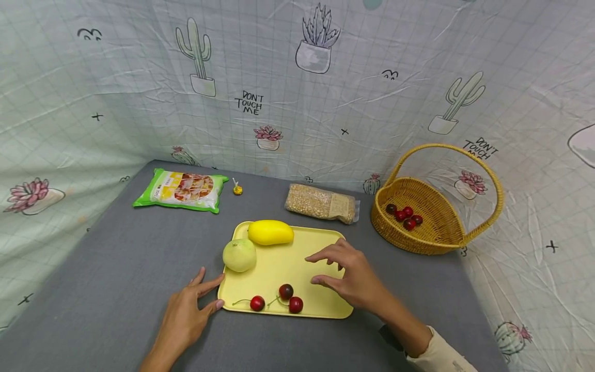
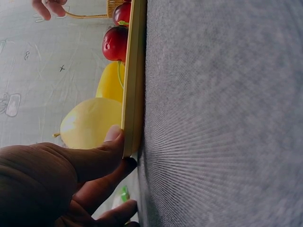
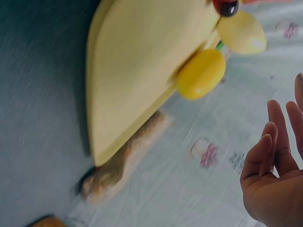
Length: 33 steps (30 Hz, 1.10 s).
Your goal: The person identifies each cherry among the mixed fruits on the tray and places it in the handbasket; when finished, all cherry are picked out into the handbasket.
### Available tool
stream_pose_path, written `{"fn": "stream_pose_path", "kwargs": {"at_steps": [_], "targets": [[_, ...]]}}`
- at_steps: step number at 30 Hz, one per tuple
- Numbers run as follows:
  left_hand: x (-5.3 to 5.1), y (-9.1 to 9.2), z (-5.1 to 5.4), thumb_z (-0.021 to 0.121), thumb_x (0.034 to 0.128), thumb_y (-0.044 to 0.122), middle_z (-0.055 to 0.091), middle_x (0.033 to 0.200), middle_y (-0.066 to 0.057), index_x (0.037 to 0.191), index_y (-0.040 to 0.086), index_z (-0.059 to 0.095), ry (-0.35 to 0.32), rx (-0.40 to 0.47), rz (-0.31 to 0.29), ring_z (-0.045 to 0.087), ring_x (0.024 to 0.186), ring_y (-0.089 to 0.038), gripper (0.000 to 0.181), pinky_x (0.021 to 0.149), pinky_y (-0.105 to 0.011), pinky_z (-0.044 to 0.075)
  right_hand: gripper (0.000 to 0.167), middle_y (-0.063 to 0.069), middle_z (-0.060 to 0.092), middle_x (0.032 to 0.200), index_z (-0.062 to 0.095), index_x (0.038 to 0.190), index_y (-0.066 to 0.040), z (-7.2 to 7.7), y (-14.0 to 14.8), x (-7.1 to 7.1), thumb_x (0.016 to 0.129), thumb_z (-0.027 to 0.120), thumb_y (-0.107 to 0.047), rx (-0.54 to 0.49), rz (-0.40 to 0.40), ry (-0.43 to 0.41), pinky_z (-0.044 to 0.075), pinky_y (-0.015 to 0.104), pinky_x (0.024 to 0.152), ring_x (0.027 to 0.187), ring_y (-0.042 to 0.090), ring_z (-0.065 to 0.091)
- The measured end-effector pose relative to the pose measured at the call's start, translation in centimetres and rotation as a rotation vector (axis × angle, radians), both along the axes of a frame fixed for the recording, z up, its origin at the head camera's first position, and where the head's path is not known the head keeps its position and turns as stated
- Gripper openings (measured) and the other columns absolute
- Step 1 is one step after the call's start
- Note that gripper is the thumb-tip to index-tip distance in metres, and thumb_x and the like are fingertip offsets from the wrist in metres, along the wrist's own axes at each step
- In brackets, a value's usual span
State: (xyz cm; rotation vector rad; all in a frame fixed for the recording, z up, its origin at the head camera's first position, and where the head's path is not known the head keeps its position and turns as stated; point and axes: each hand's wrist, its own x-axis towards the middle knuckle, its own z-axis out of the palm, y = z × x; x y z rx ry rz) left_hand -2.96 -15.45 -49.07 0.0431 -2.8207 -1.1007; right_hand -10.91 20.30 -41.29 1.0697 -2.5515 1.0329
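Note:
A pale yellow tray (image 1: 321, 248) lies on the grey table. My left hand (image 1: 186, 312) touches its left edge near the front corner, fingers fairly straight; in the left wrist view the thumb (image 2: 92, 158) rests against the tray's rim. My right hand (image 1: 350, 276) hovers over the tray's right part, thumb and fingers apart, holding nothing. Near the front rim lie three dark red cherries: one on the left (image 1: 257, 303), a darker one (image 1: 285, 291) and one on the right (image 1: 295, 305). A yellow mango (image 1: 271, 232) and a round pale green fruit (image 1: 239, 255) sit at the tray's back left.
A wicker basket (image 1: 386, 225) with a tall handle stands at the right, several cherries (image 1: 409, 223) inside. Behind the tray lies a clear bag of grains (image 1: 316, 201). Farther left are a yellow-wrapped lollipop (image 1: 237, 189) and a green-and-white packet (image 1: 181, 190). Printed cloth hangs around the table.

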Motion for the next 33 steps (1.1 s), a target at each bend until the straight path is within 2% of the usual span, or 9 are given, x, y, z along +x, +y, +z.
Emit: {"fn": "stream_pose_path", "kwargs": {"at_steps": [3,7,11,18,23,27,33], "targets": [[0.0,0.0,0.0,0.091,0.0821,0.012,0.048,0.155,-0.034,0.138,0.016,0.074,0.000,-0.005,-0.002,0.053,0.137,-0.059,0.059,0.106,-0.072,0.048,0.043,-0.015,0.076,0.111,0.079,0.122,-0.028,-0.2,-1.0,0.5,0.082,0.093,-0.023,0.026,0.027,-0.038,0.050,0.023,0.070,0.087,0.004,0.050],[0.0,0.0,0.0,0.091,0.0825,0.014,0.048,0.156,-0.034,0.138,0.017,0.074,-0.004,-0.012,-0.004,0.052,0.137,-0.059,0.059,0.105,-0.072,0.048,0.043,-0.013,0.078,0.115,0.079,0.124,-0.026,-0.6,-2.3,0.7,0.083,0.093,-0.024,0.062,0.088,-0.069,0.053,0.026,0.076,0.091,0.004,0.051],[0.0,0.0,-0.1,0.091,0.0824,0.015,0.048,0.156,-0.034,0.138,0.018,0.074,-0.003,-0.014,-0.004,0.052,0.138,-0.058,0.059,0.105,-0.072,0.048,0.044,-0.011,0.079,0.116,0.079,0.124,-0.025,-1.1,-3.7,0.8,0.082,0.093,-0.024,0.117,0.141,-0.045,0.049,0.023,0.079,0.092,0.005,0.050],[0.0,0.0,-0.1,0.092,0.0817,0.014,0.049,0.154,-0.035,0.137,0.018,0.074,0.012,-0.011,-0.007,0.054,0.135,-0.061,0.059,0.104,-0.072,0.049,0.045,-0.012,0.078,0.119,0.078,0.126,-0.028,-1.7,-6.2,1.1,0.084,0.092,-0.030,0.259,0.169,-0.117,0.043,0.017,0.075,0.092,0.005,0.047],[0.0,0.1,-0.1,0.092,0.0820,0.014,0.049,0.155,-0.034,0.138,0.018,0.074,0.003,-0.008,-0.005,0.053,0.136,-0.060,0.059,0.105,-0.072,0.048,0.043,-0.011,0.079,0.112,0.079,0.126,-0.029,-2.0,-7.8,1.0,0.085,0.091,-0.035,0.354,0.189,-0.136,0.039,0.013,0.067,0.087,0.002,0.044],[0.0,0.1,0.0,0.092,0.0823,0.014,0.049,0.155,-0.034,0.138,0.018,0.074,-0.003,-0.008,-0.004,0.052,0.137,-0.059,0.059,0.105,-0.072,0.048,0.044,-0.013,0.079,0.111,0.079,0.126,-0.031,-2.5,-9.0,0.9,0.084,0.091,-0.037,0.429,0.204,-0.110,0.038,0.012,0.063,0.083,0.001,0.042],[0.1,0.1,-0.1,0.092,0.0822,0.014,0.049,0.155,-0.034,0.138,0.018,0.074,0.002,-0.008,-0.007,0.053,0.138,-0.058,0.058,0.104,-0.071,0.049,0.042,-0.015,0.079,0.112,0.080,0.122,-0.031,-3.2,-10.1,0.9,0.082,0.092,-0.038,0.505,0.231,-0.002,0.035,0.011,0.064,0.081,0.002,0.041]]}}
